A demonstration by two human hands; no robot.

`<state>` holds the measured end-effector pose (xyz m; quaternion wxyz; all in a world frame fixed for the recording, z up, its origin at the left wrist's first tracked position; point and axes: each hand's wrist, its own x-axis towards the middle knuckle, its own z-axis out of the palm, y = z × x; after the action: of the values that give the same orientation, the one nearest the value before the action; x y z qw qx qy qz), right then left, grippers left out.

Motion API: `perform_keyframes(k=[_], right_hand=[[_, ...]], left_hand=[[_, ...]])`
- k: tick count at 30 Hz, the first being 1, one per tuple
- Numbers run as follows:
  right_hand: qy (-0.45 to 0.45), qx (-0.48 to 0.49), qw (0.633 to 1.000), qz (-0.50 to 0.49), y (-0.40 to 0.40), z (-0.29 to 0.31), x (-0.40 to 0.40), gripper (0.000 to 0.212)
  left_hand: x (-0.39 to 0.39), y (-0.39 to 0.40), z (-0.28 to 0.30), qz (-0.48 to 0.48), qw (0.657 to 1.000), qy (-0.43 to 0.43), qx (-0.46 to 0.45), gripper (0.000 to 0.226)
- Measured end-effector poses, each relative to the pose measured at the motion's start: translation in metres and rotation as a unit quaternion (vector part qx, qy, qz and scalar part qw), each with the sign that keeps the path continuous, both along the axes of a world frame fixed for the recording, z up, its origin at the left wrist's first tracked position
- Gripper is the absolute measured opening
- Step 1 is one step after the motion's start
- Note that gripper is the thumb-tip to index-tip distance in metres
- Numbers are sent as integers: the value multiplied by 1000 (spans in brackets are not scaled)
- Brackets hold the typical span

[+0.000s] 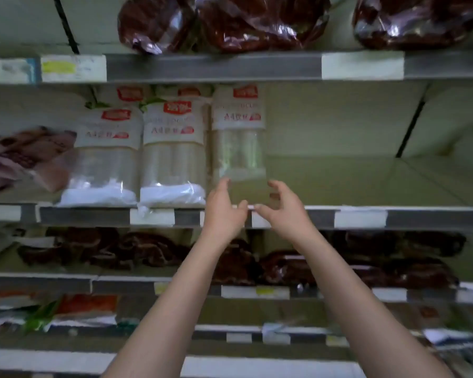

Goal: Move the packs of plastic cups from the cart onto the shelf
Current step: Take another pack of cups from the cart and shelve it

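Note:
A clear pack of plastic cups (238, 148) with a white and red label stands on the middle shelf (366, 218), right of two similar packs (172, 159) (104, 165). More such packs stand behind them. My left hand (223, 205) and my right hand (281, 208) cup this pack's see-through lower end from either side at the shelf's front edge. The fingers are curled against its sides and the thumbs nearly meet below it. The cart is out of view.
Right of the pack the middle shelf (352, 184) is bare. A pinkish bag (25, 156) lies at its left end. Dark red bagged goods fill the shelf above (251, 20) and the shelf below (284, 263). Lower shelves hold mixed packets.

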<state>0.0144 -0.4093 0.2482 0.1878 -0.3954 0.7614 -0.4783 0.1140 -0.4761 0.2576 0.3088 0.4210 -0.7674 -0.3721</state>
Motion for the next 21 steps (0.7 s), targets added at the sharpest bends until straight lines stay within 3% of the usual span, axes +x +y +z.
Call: perform_keyframes(k=[5, 11, 14, 21], right_hand=[[-118, -46, 991, -50, 92, -46, 60, 42], [-257, 119, 954, -103, 211, -127, 97, 26], [-310, 153, 925, -157, 258, -144, 96, 34], [-420, 101, 859, -276, 335, -185, 55, 23]], left_hand=[[61, 68, -52, -46, 997, 40, 55, 38], [105, 155, -122, -102, 970, -33, 218, 21], [101, 187, -146, -131, 953, -75, 262, 15], [48, 255, -167, -219, 919, -147, 293, 13]])
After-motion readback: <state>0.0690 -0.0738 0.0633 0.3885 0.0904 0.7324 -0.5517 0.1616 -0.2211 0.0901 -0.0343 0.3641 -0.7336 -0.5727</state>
